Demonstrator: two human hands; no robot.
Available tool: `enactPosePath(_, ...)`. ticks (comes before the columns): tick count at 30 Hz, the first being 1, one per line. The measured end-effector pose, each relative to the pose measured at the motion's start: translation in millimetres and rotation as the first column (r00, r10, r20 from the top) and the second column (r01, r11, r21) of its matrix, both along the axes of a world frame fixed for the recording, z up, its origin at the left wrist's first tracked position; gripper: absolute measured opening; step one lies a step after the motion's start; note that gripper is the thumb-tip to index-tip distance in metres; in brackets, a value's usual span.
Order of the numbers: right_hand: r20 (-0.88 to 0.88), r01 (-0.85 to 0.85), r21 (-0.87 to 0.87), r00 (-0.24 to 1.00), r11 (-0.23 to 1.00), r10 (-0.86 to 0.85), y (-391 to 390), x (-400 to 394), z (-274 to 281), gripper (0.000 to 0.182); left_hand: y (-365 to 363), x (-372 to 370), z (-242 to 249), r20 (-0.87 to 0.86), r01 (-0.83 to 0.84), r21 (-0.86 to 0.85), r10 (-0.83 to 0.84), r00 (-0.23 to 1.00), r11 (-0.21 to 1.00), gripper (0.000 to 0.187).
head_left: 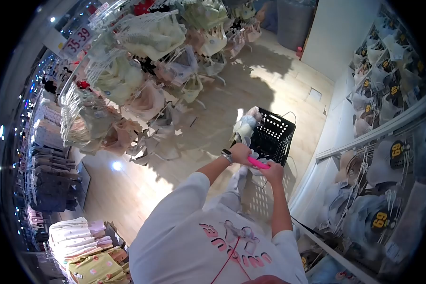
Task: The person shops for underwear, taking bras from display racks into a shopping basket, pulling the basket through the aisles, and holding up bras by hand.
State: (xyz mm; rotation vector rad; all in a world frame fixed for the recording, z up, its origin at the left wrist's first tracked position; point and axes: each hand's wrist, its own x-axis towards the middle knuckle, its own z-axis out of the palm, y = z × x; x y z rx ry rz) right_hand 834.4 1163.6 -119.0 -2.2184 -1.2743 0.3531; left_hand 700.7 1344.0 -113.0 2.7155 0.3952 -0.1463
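A black shopping basket [280, 134] with square holes stands in front of me, a long pink handle [258, 163] reaching back toward my body. My right hand [273, 171] is closed around the near end of this handle. Wearing a watch on its wrist, my left hand [241, 152] is closed at the handle's other end. Several pale bras [245, 127] hang over the basket's left side, just beyond my left hand. What lies deeper inside the basket is partly hidden by my hands and these garments.
Racks of pastel bras [149, 35] hang on the left beside a 35-39 sign [78, 40]. Wall displays of bras [381, 163] with 69 tags line the right. Folded clothes [80, 241] sit lower left. The tiled floor [213, 123] runs between them.
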Motion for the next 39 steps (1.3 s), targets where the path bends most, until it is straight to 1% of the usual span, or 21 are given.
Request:
enactPosePath(3, -0.023, 0.015, -0.035, 1.000, 0.999, -0.016, 29.3, 40.5, -2.0, 0.036, 29.4, 40.6, -5.0, 0.028, -0.024, -0.041, 0.025, 0.999, 0.999, 0.053)
enactPosePath(4, -0.026, 0.016, -0.033, 1.000, 0.999, -0.017, 40.7, 51.8, -2.1, 0.034, 40.4, 52.0, -4.5, 0.024, -0.016, -0.055, 0.017, 1.000, 0.998, 0.054)
enactPosePath(7, -0.005, 0.009, -0.080, 1.000, 0.997, -0.010, 68.1, 83.2, 2.9, 0.033, 65.3, 81.8, -2.9, 0.047, -0.029, -0.064, 0.032, 0.998, 0.998, 0.055)
enactPosePath(10, -0.022, -0.015, -0.132, 1.000, 0.991, 0.012, 91.8, 119.2, 2.4, 0.034, 89.2, 116.1, -8.7, 0.078, -0.010, -0.096, 0.018, 0.997, 0.995, 0.057)
enactPosePath(13, -0.015, -0.026, -0.090, 1.000, 0.996, 0.025, 112.4, 152.4, -4.7, 0.035, 112.6, 147.9, -10.5, 0.109, 0.027, -0.100, -0.016, 0.994, 0.995, 0.058)
enactPosePath(17, -0.050, -0.016, -0.114, 0.999, 0.993, 0.010, 143.3, 192.6, -12.0, 0.035, 142.0, 188.2, -13.3, 0.088, 0.020, -0.094, -0.012, 0.996, 0.995, 0.056)
enactPosePath(19, -0.047, -0.021, -0.118, 0.999, 0.993, 0.015, 160.1, 210.5, -3.7, 0.035, 157.9, 206.6, -14.7, 0.089, 0.019, -0.087, -0.011, 0.996, 0.996, 0.054)
enactPosePath(22, -0.066, -0.048, -0.140, 0.997, 0.989, 0.039, 184.0, 238.7, -5.7, 0.034, 180.3, 231.2, -18.4, 0.082, -0.013, -0.118, 0.023, 0.996, 0.993, 0.053)
enactPosePath(24, -0.081, -0.071, -0.125, 0.995, 0.990, 0.061, 195.5, 258.0, -14.3, 0.033, 191.9, 246.3, -20.9, 0.096, -0.032, -0.078, 0.040, 0.995, 0.996, 0.053)
enactPosePath(25, -0.073, -0.074, -0.131, 0.995, 0.989, 0.065, 199.9, 262.8, -15.5, 0.032, 195.4, 251.3, -20.1, 0.104, -0.044, -0.062, 0.050, 0.993, 0.997, 0.053)
enactPosePath(28, -0.043, -0.117, -0.137, 0.993, 0.984, 0.112, 220.5, 288.6, -15.9, 0.032, 212.9, 271.7, -19.9, 0.107, -0.087, -0.089, 0.096, 0.990, 0.992, 0.052)
enactPosePath(31, -0.093, -0.158, -0.170, 0.985, 0.973, 0.144, 236.7, 308.6, 0.0, 0.033, 219.5, 288.0, -13.9, 0.063, -0.129, -0.072, 0.134, 0.989, 0.989, 0.050)
enactPosePath(35, -0.085, -0.239, -0.169, 0.970, 0.956, 0.227, 257.8, 336.5, -12.6, 0.034, 234.5, 306.9, -13.5, 0.039, -0.162, -0.094, 0.167, 0.985, 0.982, 0.049)
enactPosePath(36, -0.085, -0.249, -0.171, 0.968, 0.953, 0.238, 260.3, 342.3, -14.3, 0.034, 236.3, 310.8, -9.9, 0.025, -0.162, -0.093, 0.165, 0.986, 0.982, 0.050)
enactPosePath(37, -0.086, -0.255, -0.181, 0.966, 0.950, 0.243, 260.5, 347.4, -13.1, 0.035, 236.2, 314.9, -3.4, 0.006, -0.197, -0.089, 0.198, 0.980, 0.976, 0.052)
enactPosePath(39, -0.088, -0.241, -0.191, 0.970, 0.952, 0.228, 263.2, 352.3, -11.4, 0.036, 238.1, 321.0, -10.2, 0.036, -0.198, -0.052, 0.200, 0.979, 0.979, 0.051)
